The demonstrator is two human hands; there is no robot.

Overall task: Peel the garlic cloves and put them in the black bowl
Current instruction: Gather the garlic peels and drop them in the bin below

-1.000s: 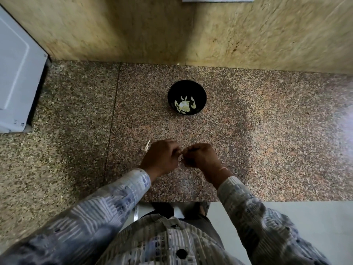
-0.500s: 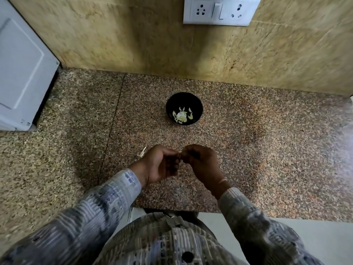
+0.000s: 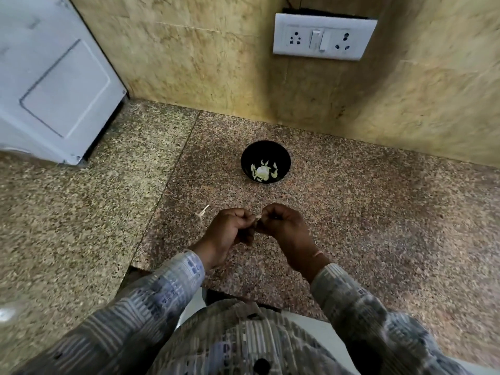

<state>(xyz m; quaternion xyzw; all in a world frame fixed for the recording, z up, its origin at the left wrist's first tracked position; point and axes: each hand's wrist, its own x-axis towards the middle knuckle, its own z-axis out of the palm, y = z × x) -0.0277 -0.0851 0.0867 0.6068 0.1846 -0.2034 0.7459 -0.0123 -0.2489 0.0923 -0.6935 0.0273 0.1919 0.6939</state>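
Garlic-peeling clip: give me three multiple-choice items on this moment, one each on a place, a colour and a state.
1. Where is the round black bowl? A. on the speckled granite counter; B. on a wooden stool; C. in a hand.
2. What colour is the wall socket plate? A. red; B. white; C. black.
3. What are the left hand and right hand doing? A. lying flat; B. reaching into the bowl; C. pinching a small pale garlic clove between them.
Key: 1 A, it stands on the granite; 2 B, the plate is white; 3 C, curled fingers meet on the clove.
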